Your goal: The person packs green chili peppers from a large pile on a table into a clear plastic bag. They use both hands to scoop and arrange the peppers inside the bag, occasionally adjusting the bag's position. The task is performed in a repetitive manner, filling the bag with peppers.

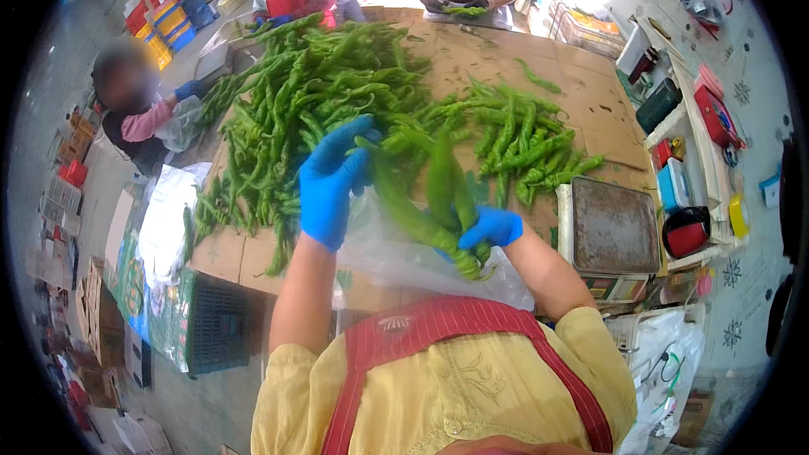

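My right hand (493, 227), in a blue glove, is closed around the stem ends of several long green peppers (442, 181) in front of my chest. My left hand (327, 184), gloved the same way, is raised beside them, its fingers bent around the tip of the longest pepper (400, 202). Part of that grip is hidden. Beneath both hands lies a clear plastic bag (362, 236). A big heap of green peppers (329, 84) covers the left of the cardboard-topped table (463, 55), and a smaller pile (531, 147) lies to the right.
A scale with a worn metal plate (613, 223) stands at the table's right edge, near a shelf of tools and boxes (691, 168). White cloth (171, 215) and a dark crate (219, 320) are at left. Several co-workers stand around the table, one with dark gloves (455, 7).
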Tool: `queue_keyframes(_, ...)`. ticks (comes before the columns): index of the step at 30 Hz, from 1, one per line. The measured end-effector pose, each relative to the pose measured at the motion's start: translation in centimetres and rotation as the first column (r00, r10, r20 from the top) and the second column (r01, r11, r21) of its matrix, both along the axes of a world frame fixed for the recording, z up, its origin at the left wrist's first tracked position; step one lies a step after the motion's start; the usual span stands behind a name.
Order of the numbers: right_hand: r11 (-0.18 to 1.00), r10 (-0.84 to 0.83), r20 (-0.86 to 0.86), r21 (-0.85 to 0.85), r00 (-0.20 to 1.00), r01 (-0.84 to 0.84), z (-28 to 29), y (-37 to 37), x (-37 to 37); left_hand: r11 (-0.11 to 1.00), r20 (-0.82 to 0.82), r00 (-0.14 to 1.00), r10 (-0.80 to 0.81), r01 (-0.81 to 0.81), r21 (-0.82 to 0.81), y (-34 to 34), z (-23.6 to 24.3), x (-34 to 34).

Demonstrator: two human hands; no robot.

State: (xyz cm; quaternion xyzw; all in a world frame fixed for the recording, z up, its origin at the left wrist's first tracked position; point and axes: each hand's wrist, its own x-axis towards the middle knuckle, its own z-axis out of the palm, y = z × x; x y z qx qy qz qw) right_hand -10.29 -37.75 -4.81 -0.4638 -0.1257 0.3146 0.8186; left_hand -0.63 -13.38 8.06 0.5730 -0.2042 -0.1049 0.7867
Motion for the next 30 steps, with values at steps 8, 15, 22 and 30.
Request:
queue_keyframes(8, 0.801, -0.181, 0.324, -0.499, 0.928, 0.331, 2.4, 1.3, -0.2, 0.986, 0.006, 0.993, -0.115, 0.115, -0.121, 0.5, -1.5, 0.4)
queue_keyframes(15, 0.703, -0.353, 0.491, -0.422, 0.796, 0.572, -1.0, -1.5, -1.2, 0.989, 0.18, 0.98, 0.086, -0.105, 0.099, 2.4, -4.4, 1.6)
queue_keyframes(22, 0.713, -0.508, 0.341, -0.35, 0.791, 0.608, 5.4, -5.4, -4.6, 0.947, -0.258, 0.953, 0.159, -0.074, 0.312, 9.7, -10.9, -1.7)
queue_keyframes(30, 0.896, -0.025, 0.629, -0.331, 0.777, 0.296, 2.9, 4.1, 1.3, 0.985, -0.793, 0.604, -0.073, -0.081, -0.153, 6.3, -10.9, -4.3)
